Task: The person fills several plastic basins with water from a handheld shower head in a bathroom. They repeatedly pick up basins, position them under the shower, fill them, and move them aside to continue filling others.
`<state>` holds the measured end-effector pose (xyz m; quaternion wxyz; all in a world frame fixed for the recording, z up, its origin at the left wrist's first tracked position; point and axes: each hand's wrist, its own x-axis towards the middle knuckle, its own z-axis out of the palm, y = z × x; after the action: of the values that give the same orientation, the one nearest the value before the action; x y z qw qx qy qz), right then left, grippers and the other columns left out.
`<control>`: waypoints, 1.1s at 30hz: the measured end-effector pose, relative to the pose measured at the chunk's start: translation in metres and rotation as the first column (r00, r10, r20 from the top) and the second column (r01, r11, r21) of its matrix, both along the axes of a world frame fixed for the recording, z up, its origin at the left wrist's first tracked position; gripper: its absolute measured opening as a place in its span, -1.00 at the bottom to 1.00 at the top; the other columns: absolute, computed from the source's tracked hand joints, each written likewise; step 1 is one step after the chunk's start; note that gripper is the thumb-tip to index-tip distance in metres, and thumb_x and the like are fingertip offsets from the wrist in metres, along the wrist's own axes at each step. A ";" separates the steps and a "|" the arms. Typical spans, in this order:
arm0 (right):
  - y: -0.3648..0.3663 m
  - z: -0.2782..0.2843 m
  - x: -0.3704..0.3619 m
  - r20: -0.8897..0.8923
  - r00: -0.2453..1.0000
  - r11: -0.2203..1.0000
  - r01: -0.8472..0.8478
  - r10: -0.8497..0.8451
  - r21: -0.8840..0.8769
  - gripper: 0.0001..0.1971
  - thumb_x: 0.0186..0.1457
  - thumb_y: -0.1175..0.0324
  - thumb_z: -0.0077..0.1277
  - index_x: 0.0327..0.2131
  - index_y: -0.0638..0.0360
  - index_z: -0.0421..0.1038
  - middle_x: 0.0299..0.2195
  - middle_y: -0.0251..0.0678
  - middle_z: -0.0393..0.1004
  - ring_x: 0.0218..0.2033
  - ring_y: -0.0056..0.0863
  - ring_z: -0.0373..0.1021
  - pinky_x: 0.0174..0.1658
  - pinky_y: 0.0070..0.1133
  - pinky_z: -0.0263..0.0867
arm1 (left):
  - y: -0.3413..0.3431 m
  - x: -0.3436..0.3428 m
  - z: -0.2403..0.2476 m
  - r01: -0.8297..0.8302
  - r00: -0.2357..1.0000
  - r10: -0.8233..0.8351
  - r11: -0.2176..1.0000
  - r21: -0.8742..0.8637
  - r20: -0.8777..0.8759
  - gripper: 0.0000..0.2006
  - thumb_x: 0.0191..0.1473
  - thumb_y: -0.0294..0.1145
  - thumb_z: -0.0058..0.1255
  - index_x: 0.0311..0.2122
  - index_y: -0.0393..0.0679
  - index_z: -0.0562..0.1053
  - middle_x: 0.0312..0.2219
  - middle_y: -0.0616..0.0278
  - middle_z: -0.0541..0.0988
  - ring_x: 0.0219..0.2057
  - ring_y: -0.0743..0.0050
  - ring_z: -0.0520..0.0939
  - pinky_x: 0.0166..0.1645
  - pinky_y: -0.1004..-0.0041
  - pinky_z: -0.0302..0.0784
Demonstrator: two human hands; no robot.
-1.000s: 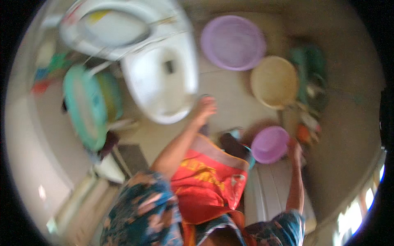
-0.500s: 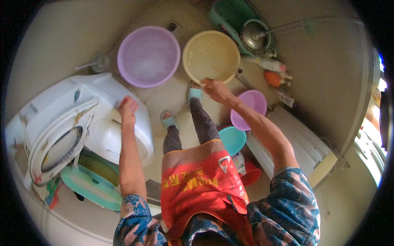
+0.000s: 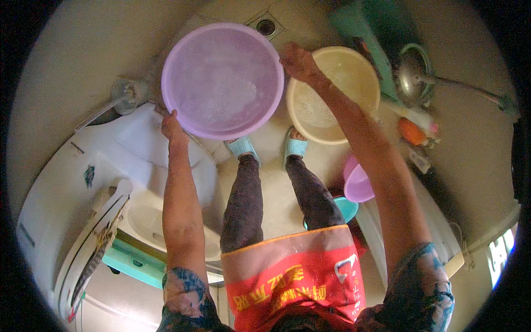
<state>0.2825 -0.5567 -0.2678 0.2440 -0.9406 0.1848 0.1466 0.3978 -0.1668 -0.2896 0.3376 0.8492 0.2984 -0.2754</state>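
Note:
A large purple basin point(image 3: 221, 134) holds cloudy, foamy water in front of me. At its lower left edge, my left hand point(image 3: 172, 127) has its fingers closed on the rim. My right hand point(image 3: 300, 62) grips the opposite rim, at the upper right. Close beside that hand is a yellow basin point(image 3: 332, 139) with bubbly water in it; my right forearm crosses over its edge. Whether the purple basin rests on the floor or is raised cannot be made out.
A floor drain point(image 3: 266, 27) lies beyond the purple basin. At left stands a large white fixture point(image 3: 138, 130). Along the right wall are a green tub point(image 3: 376, 61), a silver round head on a hose point(image 3: 410, 83), an orange bottle point(image 3: 412, 131) and a small purple basin point(image 3: 359, 182).
Both hands have moved forward onto the purple basin's rim; the right hand has left the yellow basin's near edge. My feet have moved and the whole view has shifted.

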 end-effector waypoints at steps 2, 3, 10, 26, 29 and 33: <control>-0.001 -0.035 0.022 -0.014 0.993 0.982 0.115 -0.114 0.149 -0.53 -0.04 0.27 0.00 -0.06 0.23 0.16 -0.34 -0.05 0.43 -0.23 -0.18 0.39 -0.19 -0.32 0.32 | 0.001 0.005 -0.018 -0.091 0.996 0.091 0.994 -0.061 0.006 -0.61 0.09 -0.23 -0.12 -0.06 -0.31 0.31 -0.08 0.02 0.40 -0.06 0.09 0.41 0.01 0.16 0.33; 0.002 -0.048 0.027 -0.121 0.970 0.954 0.233 -0.213 0.190 -0.50 -0.04 0.25 0.00 -0.04 0.24 0.13 -0.34 -0.02 0.43 -0.22 -0.17 0.39 -0.18 -0.31 0.32 | 0.002 0.006 -0.021 -0.299 0.953 0.302 0.920 -0.253 -0.028 -0.57 0.11 -0.23 -0.16 0.00 -0.31 0.25 -0.03 -0.01 0.36 -0.01 0.07 0.38 0.04 0.13 0.30; -0.003 -0.092 0.029 -0.205 0.978 0.991 -0.019 0.047 0.135 -0.44 -0.11 0.24 0.05 -0.05 0.31 0.11 -0.27 0.02 0.41 -0.16 -0.05 0.37 -0.11 -0.30 0.30 | 0.022 0.013 -0.040 -0.369 0.921 0.371 0.742 -0.559 -0.116 -0.32 0.05 -0.03 -0.03 0.16 -0.19 0.05 0.10 0.07 0.19 0.07 0.00 0.26 0.16 0.09 0.15; 0.023 -0.027 0.023 0.093 0.988 0.990 -0.130 0.125 0.059 -0.59 -0.14 0.32 -0.01 -0.20 0.38 0.28 -0.28 0.08 0.36 -0.40 -0.10 0.44 -0.42 -0.34 0.44 | 0.072 0.034 -0.052 -0.363 0.893 0.439 0.584 -0.726 -0.093 -0.38 -0.01 -0.13 0.07 0.09 -0.22 0.17 0.03 0.07 0.31 0.01 0.07 0.35 0.10 0.05 0.24; 0.021 0.005 0.023 -0.080 0.996 0.974 -0.025 0.044 0.224 -0.56 -0.12 0.29 0.00 -0.19 0.41 0.24 -0.24 0.09 0.33 -0.29 -0.10 0.40 -0.34 -0.33 0.39 | 0.063 0.025 -0.020 -0.385 0.880 0.469 0.611 -0.691 -0.075 -0.42 0.01 -0.15 0.06 0.05 -0.29 0.20 0.00 0.04 0.35 -0.02 0.07 0.38 0.07 0.06 0.28; 0.008 0.063 0.019 -0.264 0.964 0.974 0.020 0.042 0.228 -0.52 -0.12 0.27 0.03 -0.18 0.44 0.20 -0.22 0.10 0.33 -0.16 -0.06 0.33 -0.14 -0.28 0.28 | 0.030 0.003 0.041 -0.499 0.807 0.577 0.555 -0.665 -0.123 -0.44 0.01 -0.09 0.05 0.01 -0.29 0.27 -0.04 0.06 0.39 -0.04 0.08 0.39 0.06 0.09 0.31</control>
<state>0.3012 -0.5487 -0.2049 0.3226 -0.8789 0.1927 0.2937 0.4010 -0.1365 -0.2486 0.7026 0.5500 0.4049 -0.1999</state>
